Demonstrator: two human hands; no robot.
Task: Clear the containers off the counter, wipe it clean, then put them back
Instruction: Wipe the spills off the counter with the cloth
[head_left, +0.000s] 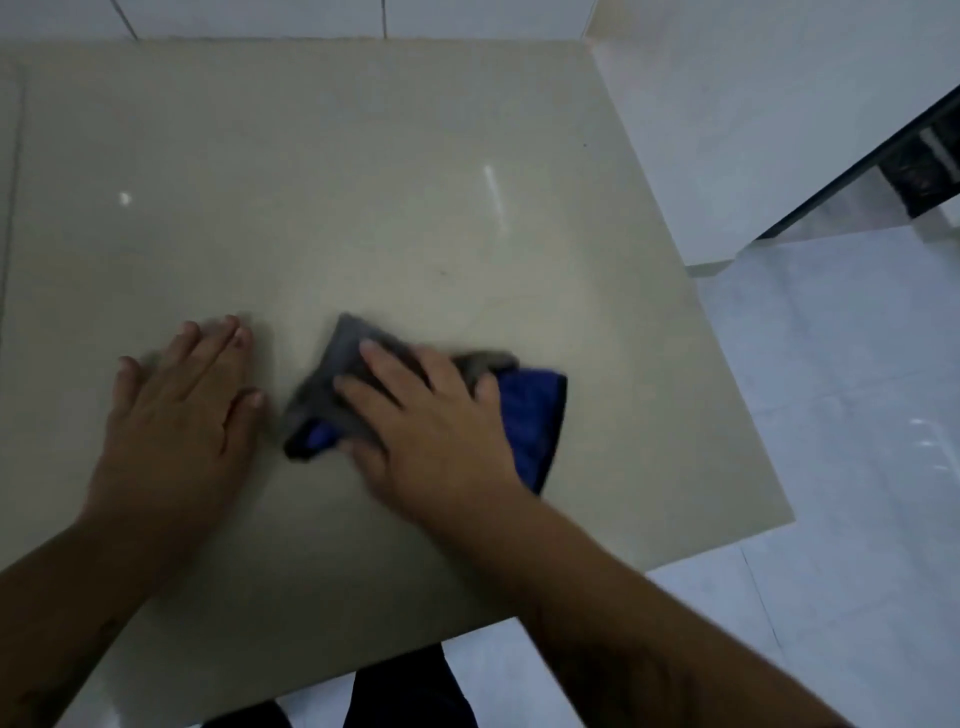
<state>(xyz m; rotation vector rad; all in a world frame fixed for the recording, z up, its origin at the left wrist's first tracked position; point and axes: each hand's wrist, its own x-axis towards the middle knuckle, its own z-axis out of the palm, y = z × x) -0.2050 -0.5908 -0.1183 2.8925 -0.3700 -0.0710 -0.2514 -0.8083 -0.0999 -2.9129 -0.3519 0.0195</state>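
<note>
The beige counter (363, 182) fills most of the view and no containers show on it. A grey and blue cloth (535, 415) lies crumpled near the front middle. My right hand (431, 426) presses flat on top of the cloth, fingers spread over its grey part, and looks blurred. My left hand (182, 405) rests palm down on the bare counter just left of the cloth, fingers apart, holding nothing.
White tiled wall (260, 15) runs along the counter's back edge. The counter's right edge drops to a pale tiled floor (857, 441). A dark-framed opening (924, 166) sits at the far right. Dark trouser legs (405, 691) show below the front edge.
</note>
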